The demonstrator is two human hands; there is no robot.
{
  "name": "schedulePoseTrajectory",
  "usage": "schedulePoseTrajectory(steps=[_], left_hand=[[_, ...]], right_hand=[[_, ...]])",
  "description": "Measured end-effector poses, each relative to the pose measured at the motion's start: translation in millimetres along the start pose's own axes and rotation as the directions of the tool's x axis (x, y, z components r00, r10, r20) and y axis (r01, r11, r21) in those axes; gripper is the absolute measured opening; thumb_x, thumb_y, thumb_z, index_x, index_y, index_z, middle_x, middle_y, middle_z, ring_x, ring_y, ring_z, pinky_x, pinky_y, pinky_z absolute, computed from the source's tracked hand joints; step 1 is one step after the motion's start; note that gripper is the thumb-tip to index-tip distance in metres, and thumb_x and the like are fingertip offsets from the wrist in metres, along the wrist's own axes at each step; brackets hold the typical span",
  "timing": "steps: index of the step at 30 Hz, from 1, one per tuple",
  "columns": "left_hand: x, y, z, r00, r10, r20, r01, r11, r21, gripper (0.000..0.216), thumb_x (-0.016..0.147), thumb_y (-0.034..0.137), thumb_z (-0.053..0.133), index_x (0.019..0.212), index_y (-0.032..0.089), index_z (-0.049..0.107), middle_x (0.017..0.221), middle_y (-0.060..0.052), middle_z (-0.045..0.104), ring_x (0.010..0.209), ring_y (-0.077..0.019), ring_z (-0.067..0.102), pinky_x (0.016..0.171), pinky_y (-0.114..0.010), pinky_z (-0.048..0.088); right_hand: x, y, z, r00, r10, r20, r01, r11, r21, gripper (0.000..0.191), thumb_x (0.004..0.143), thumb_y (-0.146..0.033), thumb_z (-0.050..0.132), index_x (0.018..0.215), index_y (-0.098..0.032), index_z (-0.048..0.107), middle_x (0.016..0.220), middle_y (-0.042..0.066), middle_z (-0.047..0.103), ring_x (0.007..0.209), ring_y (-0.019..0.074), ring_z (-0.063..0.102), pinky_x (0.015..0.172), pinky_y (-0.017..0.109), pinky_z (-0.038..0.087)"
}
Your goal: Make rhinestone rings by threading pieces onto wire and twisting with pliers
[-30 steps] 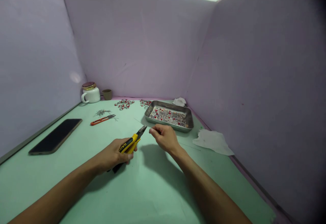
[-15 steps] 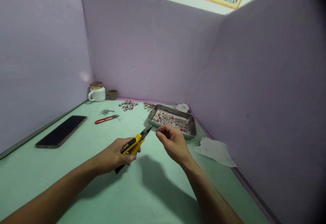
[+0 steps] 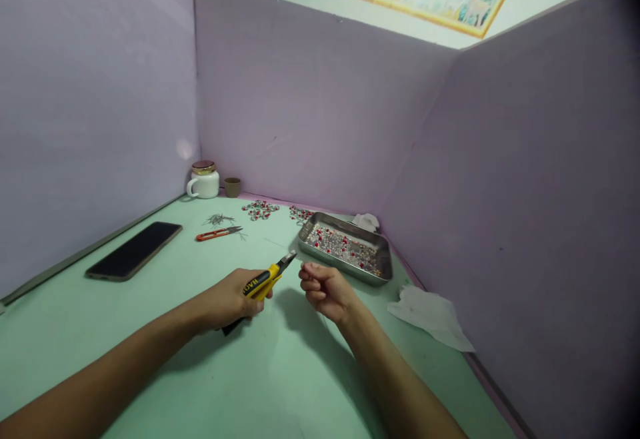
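My left hand (image 3: 235, 299) is wrapped round the yellow-and-black handles of a pair of pliers (image 3: 267, 280), whose metal jaws point up and to the right. Just right of the jaw tips is my right hand (image 3: 327, 292), with thumb and forefinger pinched together and the other fingers curled. Whatever the pinch holds is too small to make out. Behind the right hand stands a metal tray (image 3: 345, 267) with many small red, clear and gold-coloured beads (image 3: 345, 246) inside.
Orange-handled thread snips (image 3: 219, 233) lie near a heap of thin wire pieces (image 3: 219, 220). Red-beaded pieces (image 3: 260, 210) are piled farther back. A phone (image 3: 135, 251) lies left, a lidded white mug (image 3: 205, 184) and small brown cup (image 3: 233, 187) stand at the back, white tissue (image 3: 433, 316) lies right.
The view has shifted, so the scene sits slightly farther right. My right hand has turned, its curled fingers now showing, and stays close to the plier tips. The left hand keeps its grip.
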State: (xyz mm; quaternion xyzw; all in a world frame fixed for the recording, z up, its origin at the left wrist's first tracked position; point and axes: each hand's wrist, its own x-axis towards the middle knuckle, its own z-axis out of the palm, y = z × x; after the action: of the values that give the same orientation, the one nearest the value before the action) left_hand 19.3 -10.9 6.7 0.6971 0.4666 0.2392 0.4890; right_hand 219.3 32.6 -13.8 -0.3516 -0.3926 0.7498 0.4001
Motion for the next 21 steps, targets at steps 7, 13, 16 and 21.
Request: schedulePoseTrajectory(steps=[7, 13, 16, 21], left_hand=[[8, -14, 2, 0.998, -0.045, 0.038, 0.041, 0.994, 0.099, 0.017, 0.057, 0.016, 0.050, 0.073, 0.018, 0.049, 0.069, 0.004, 0.051, 0.062, -0.0143, 0.048, 0.056, -0.025, 0.038], [6, -10, 1, 0.996, -0.060, 0.061, 0.053, 0.992, 0.111, 0.015, 0.057, 0.016, 0.050, 0.072, 0.018, 0.049, 0.067, 0.003, 0.050, 0.059, -0.0139, 0.047, 0.054, -0.024, 0.037], [6, -10, 1, 0.996, -0.035, 0.083, 0.026, 0.994, 0.108, 0.013, 0.058, 0.016, 0.049, 0.072, 0.018, 0.049, 0.066, 0.004, 0.049, 0.059, -0.0139, 0.046, 0.054, -0.024, 0.036], [8, -14, 1, 0.998, 0.023, 0.060, -0.030, 0.994, 0.104, 0.013, 0.063, 0.018, 0.050, 0.076, 0.018, 0.050, 0.067, 0.004, 0.047, 0.061, -0.0134, 0.043, 0.056, -0.024, 0.035]], right_hand=[[10, 28, -15, 0.981, -0.111, -0.157, 0.084, 0.982, -0.169, 0.019, 0.054, -0.022, 0.067, 0.060, -0.014, 0.051, 0.040, -0.008, 0.040, 0.034, 0.0033, 0.031, 0.033, 0.016, 0.016], [8, 30, -12, 0.967, -0.165, -0.194, 0.127, 0.973, -0.195, 0.022, 0.052, -0.026, 0.067, 0.060, -0.015, 0.050, 0.039, -0.009, 0.039, 0.033, 0.0030, 0.028, 0.033, 0.018, 0.012], [7, 30, -11, 0.967, -0.160, -0.197, 0.122, 0.974, -0.189, 0.022, 0.051, -0.027, 0.067, 0.060, -0.016, 0.050, 0.039, -0.009, 0.038, 0.032, 0.0024, 0.025, 0.033, 0.018, 0.009], [6, 26, -10, 0.968, -0.161, -0.191, 0.130, 0.978, -0.165, 0.021, 0.052, -0.027, 0.067, 0.059, -0.015, 0.051, 0.037, -0.010, 0.035, 0.031, 0.0020, 0.021, 0.033, 0.018, 0.007]])
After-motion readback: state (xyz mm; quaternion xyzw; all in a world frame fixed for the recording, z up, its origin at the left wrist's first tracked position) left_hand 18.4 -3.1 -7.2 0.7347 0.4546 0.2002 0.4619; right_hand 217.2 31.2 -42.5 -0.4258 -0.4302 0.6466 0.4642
